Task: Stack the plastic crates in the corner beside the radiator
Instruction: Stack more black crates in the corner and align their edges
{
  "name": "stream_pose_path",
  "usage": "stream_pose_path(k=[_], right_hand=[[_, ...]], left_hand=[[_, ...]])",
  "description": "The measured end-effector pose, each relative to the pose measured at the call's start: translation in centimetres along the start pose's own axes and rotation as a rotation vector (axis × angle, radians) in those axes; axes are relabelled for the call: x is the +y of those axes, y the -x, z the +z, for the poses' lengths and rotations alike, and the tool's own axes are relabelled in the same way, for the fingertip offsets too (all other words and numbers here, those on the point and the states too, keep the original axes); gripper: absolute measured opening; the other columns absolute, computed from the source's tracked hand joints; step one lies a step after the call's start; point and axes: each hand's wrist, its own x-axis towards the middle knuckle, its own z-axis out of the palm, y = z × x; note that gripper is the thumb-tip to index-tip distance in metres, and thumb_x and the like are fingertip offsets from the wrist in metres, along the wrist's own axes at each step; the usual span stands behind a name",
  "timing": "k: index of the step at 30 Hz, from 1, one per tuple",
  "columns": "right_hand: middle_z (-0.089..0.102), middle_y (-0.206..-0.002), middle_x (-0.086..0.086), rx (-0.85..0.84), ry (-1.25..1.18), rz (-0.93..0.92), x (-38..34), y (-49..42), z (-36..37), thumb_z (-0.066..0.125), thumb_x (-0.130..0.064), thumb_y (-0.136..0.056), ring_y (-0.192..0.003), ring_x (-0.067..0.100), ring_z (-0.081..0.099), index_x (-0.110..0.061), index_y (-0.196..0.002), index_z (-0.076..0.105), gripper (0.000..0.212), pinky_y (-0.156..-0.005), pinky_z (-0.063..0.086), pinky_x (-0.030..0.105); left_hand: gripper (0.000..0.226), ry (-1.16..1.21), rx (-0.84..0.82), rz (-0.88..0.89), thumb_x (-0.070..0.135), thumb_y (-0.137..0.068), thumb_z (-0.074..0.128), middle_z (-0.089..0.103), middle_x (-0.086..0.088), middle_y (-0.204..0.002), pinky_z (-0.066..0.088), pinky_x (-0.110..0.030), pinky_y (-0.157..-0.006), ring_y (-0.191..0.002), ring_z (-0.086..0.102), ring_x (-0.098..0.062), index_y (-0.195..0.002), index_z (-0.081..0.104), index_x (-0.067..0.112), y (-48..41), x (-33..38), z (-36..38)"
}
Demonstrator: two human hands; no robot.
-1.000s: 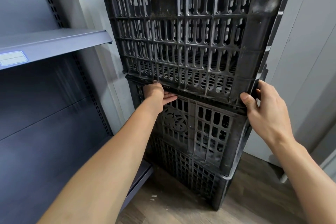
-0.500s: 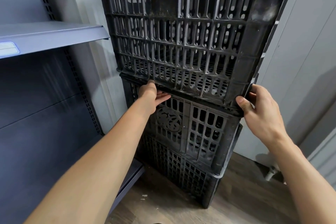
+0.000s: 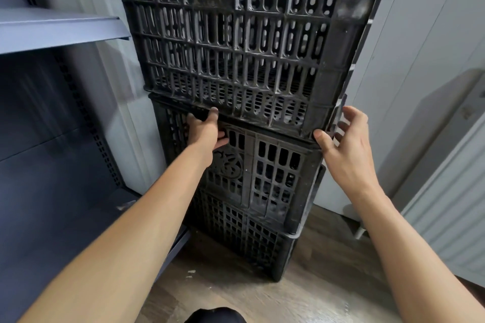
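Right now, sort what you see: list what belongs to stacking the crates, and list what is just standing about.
Belongs to the job:
top crate
middle crate
bottom crate
left hand, at the top crate's lower edge
right hand, at its corner
radiator, marking the spot

Just standing about:
shelf
floor

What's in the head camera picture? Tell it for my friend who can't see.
Three black plastic crates stand stacked in a corner. The left hand touches the lower edge of the top crate, and the right hand, fingers spread, is at its right corner. A grey shelf is on the left, a white radiator on the right.
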Motion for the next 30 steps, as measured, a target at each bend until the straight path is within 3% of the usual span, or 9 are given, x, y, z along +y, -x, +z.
stream_pose_path(k=[3, 5, 8, 11, 13, 17, 24, 27, 30], right_hand=[[0.043, -0.147, 0.004, -0.084, 0.091, 0.142, 0.4, 0.7, -0.6, 0.053, -0.055, -0.096, -0.129, 0.022, 0.05, -0.016, -0.149, 0.029, 0.07, -0.105, 0.044, 0.04], [0.055, -0.135, 0.0, -0.229, 0.015, 0.257, 0.7, 1.3, -1.0, 0.054, -0.063, -0.091, -0.117, 0.021, 0.06, -0.026, -0.151, 0.02, 0.078, -0.097, 0.053, 0.043], [0.056, -0.113, -0.014, -0.33, -0.088, 0.348, 1.0, 1.5, -1.3, 0.07, -0.047, -0.088, -0.103, 0.016, 0.065, -0.026, -0.153, 0.013, 0.089, -0.072, 0.062, 0.032], [0.058, -0.104, -0.006, -0.349, -0.022, 0.396, 2.0, 1.3, -0.2, 0.08, -0.032, -0.083, -0.096, 0.018, 0.065, -0.011, -0.134, 0.034, 0.071, -0.077, 0.062, 0.04], [0.063, -0.101, 0.002, -0.336, 0.063, 0.383, 2.6, 1.5, 0.9, 0.083, -0.033, -0.076, -0.089, 0.021, 0.067, -0.013, -0.114, 0.044, 0.059, -0.078, 0.06, 0.047], [0.066, -0.099, 0.001, -0.284, 0.088, 0.314, 3.5, 1.3, 1.8, 0.08, -0.034, -0.07, -0.083, 0.019, 0.067, -0.019, -0.105, 0.049, 0.049, -0.071, 0.061, 0.045], [0.074, -0.091, 0.013, -0.31, 0.172, 0.19, 3.0, 0.6, 1.4, 0.072, -0.012, -0.077, -0.089, 0.033, 0.067, -0.004, -0.097, 0.067, 0.022, -0.075, 0.058, 0.044], [0.074, -0.094, 0.01, -0.332, 0.187, 0.184, 2.9, 0.1, 0.7, 0.072, -0.01, -0.08, -0.091, 0.029, 0.067, -0.007, -0.099, 0.067, 0.021, -0.073, 0.055, 0.034], [0.074, -0.092, 0.001, -0.376, 0.209, 0.172, 3.3, 0.0, 0.2, 0.075, -0.013, -0.081, -0.088, 0.018, 0.067, -0.013, -0.099, 0.07, 0.018, -0.064, 0.048, 0.017]], left_hand=[[0.078, -0.122, -0.043, 0.026, 0.05, -0.098, 0.051, 0.058, -0.005, -0.126, 0.059, -0.043, -0.084, -0.073, 0.066, -0.013, -0.157, 0.006, 0.03, 2.7, -3.1, 0.5], [0.075, -0.213, -0.078, 0.021, 0.055, -0.096, 0.05, 0.057, -0.001, -0.131, 0.056, -0.031, -0.067, -0.078, 0.07, -0.016, -0.156, 0.009, 0.034, 4.3, -6.0, 0.8], [0.064, -0.306, -0.131, 0.03, 0.046, -0.094, 0.059, 0.059, 0.003, -0.119, 0.052, -0.029, -0.064, -0.095, 0.069, -0.025, -0.146, 0.022, 0.036, 6.0, -10.4, 1.3], [0.051, -0.404, -0.178, 0.081, 0.027, -0.09, 0.069, 0.054, 0.002, -0.113, 0.055, -0.046, -0.086, -0.097, 0.063, -0.023, -0.127, 0.034, 0.029, 7.4, -14.6, 2.2], [0.041, -0.488, -0.281, 0.066, 0.02, -0.087, 0.071, 0.053, 0.005, -0.107, 0.053, -0.043, -0.09, -0.101, 0.06, -0.024, -0.117, 0.043, 0.026, 8.2, -17.1, 2.8], [0.038, -0.714, -0.453, 0.061, 0.026, -0.082, 0.073, 0.051, -0.003, -0.12, 0.048, -0.03, -0.083, -0.101, 0.057, -0.023, -0.114, 0.051, 0.025, 9.0, -19.3, 3.8], [0.034, -0.791, -0.422, 0.095, 0.026, -0.083, 0.067, 0.04, -0.004, -0.121, 0.046, -0.028, -0.074, -0.091, 0.056, -0.021, -0.113, 0.052, 0.025, 9.2, -19.4, 4.8], [0.036, -0.779, -0.456, 0.095, 0.026, -0.086, 0.066, 0.05, -0.004, -0.122, 0.045, -0.028, -0.076, -0.097, 0.056, -0.02, -0.119, 0.051, 0.024, 9.0, -19.1, 5.0], [0.038, -0.838, -0.474, 0.1, 0.026, -0.088, 0.065, 0.035, -0.004, -0.127, 0.043, -0.027, -0.076, -0.093, 0.053, -0.02, -0.122, 0.047, 0.026, 8.8, -19.3, 4.7]])
